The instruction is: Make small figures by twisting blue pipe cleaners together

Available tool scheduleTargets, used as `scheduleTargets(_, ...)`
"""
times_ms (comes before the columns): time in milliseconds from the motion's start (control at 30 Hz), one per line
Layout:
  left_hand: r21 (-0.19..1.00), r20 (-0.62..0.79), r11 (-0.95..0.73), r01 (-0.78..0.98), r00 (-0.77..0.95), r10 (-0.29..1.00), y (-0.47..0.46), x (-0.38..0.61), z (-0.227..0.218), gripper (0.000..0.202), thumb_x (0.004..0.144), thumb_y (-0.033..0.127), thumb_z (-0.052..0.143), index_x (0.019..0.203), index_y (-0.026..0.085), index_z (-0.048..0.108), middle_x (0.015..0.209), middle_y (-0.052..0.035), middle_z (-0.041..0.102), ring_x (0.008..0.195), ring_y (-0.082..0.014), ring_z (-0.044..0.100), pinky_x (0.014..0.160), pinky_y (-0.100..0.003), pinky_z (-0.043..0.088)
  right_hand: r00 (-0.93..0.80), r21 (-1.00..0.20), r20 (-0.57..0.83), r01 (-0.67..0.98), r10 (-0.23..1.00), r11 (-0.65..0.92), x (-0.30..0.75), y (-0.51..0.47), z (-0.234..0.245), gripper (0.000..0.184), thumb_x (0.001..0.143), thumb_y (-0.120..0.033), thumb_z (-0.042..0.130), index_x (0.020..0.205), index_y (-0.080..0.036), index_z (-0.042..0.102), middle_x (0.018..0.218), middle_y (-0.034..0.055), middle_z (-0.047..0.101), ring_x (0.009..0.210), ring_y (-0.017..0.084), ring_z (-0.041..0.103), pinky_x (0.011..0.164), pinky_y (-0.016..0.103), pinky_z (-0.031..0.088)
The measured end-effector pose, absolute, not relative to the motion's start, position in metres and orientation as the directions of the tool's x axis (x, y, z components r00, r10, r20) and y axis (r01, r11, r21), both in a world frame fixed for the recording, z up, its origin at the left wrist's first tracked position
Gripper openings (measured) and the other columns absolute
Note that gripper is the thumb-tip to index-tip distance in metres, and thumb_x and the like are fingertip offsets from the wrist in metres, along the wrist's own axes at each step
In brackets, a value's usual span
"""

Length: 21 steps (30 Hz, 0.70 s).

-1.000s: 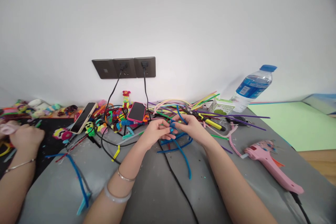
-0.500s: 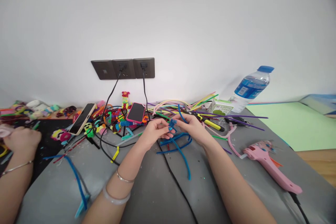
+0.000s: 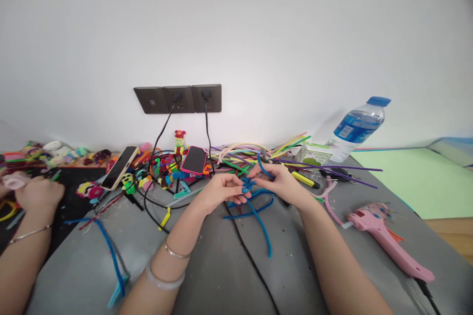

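Note:
Between my two hands is a blue pipe cleaner (image 3: pixel 263 226), bent into a small tangle at my fingertips with one long end curving down toward me. My left hand (image 3: pixel 225 192) pinches it between thumb and fingers. From the other side my right hand (image 3: pixel 275 182) grips the same piece, and a blue end sticks up past its knuckles. The exact shape at the fingertips is partly hidden. More blue pipe cleaners (image 3: pixel 244 215) lie on the grey table just under my hands. Another bent blue length (image 3: pixel 109 246) rests to the left, beside a light blue scrap.
A pink glue gun (image 3: pixel 391 241) lies at right, its cord trailing. Behind it a water bottle (image 3: pixel 356 128) leans against the wall. Yellow-handled pliers (image 3: pixel 305 179), two phones (image 3: pixel 194 160) and colourful pipe-cleaner figures line the back. Black cables cross the table. Another person's hand (image 3: pixel 40 197) works at left.
The whole view has shifted slightly, moving things right and down. My right fingers have changed position a little on the blue pipe cleaner; both hands still hold it.

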<state>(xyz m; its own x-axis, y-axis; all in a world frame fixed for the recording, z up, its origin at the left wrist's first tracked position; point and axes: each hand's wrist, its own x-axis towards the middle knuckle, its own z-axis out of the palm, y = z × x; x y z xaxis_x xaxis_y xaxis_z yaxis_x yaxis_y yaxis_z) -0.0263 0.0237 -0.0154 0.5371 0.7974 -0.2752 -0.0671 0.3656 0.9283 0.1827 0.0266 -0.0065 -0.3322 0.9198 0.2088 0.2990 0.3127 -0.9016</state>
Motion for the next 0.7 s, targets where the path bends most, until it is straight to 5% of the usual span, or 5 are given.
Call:
scheduleTargets(333, 0.964, -0.212, 0.265, 0.007, 0.620, 0.755, 0.0222, -0.0258, -0.0166, 0.041, 0.070, 0.045, 0.076, 0.089, 0.015, 0.057, 0.080, -0.0086, 0.073, 0.059, -0.0121, 0.063, 0.057, -0.024, 0.049, -0.355, -0.872, 0.283, 0.293, 0.891, 0.393, 0.1788, 0.0278, -0.0066, 0.018, 0.081, -0.036, 0.066, 0.077, -0.018, 0.067, 0.076, 0.0029, 0.067, 0.074, 0.018, 0.062, 0.071, 0.028, 0.049)
scheduleTargets(533, 0.977, -0.144, 0.012, 0.213, 0.618, 0.773, 0.0214, -0.0256, -0.0154, 0.023, 0.081, 0.036, 0.062, 0.090, 0.015, 0.059, 0.071, -0.0005, 0.063, 0.061, -0.0108, 0.055, 0.059, -0.023, 0.042, -0.328, -0.879, 0.262, 0.308, 0.908, 0.365, 0.1740, 0.0304, -0.0100, 0.019, 0.083, -0.035, 0.062, 0.082, -0.017, 0.067, 0.083, 0.0043, 0.069, 0.082, 0.020, 0.062, 0.078, 0.031, 0.048)
scheduleTargets(700, 0.938, -0.251, 0.014, 0.345, 0.654, 0.714, 0.0213, -0.0302, -0.0129, 0.020, 0.081, 0.034, 0.058, 0.088, 0.015, 0.058, 0.072, -0.0017, 0.064, 0.060, -0.0111, 0.055, 0.057, -0.023, 0.042, -0.305, -0.904, 0.227, 0.288, 0.925, 0.317, 0.1748, 0.0303, -0.0072, 0.021, 0.085, -0.037, 0.060, 0.080, -0.017, 0.064, 0.078, 0.0029, 0.067, 0.077, 0.019, 0.061, 0.073, 0.029, 0.047)
